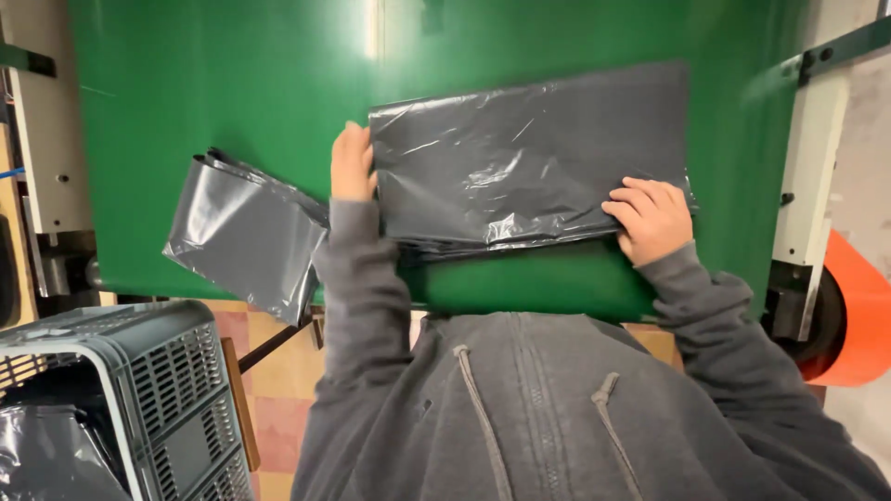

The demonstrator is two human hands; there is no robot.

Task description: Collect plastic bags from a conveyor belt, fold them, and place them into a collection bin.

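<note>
- Gray hoodie (pixel 520 408) with two drawstrings fills the bottom of the view, right under the camera, on the near side of the green table (pixel 232 83).
- On the green table lies a stack of dark gray plastic bags (pixel 529 158), flat and shiny, near the table's front edge and a bit right of its middle.
- The left hand (pixel 353 165) is at the left edge of the stack. Its fingers are close together and curl around that edge, touching it.
- The right hand (pixel 652 218) rests on the stack's near right corner. Its fingers are bent and close together, pressing down on the plastic.
- A second gray bag (pixel 246 232) lies to the left of the stack on the green table. It hangs partly over the table's front edge.
- A gray plastic crate (pixel 158 390) stands below the table's left corner, with dark plastic inside.
- An orange roll (pixel 858 315) sits past the table's right side, beside a white frame (pixel 807 186).
</note>
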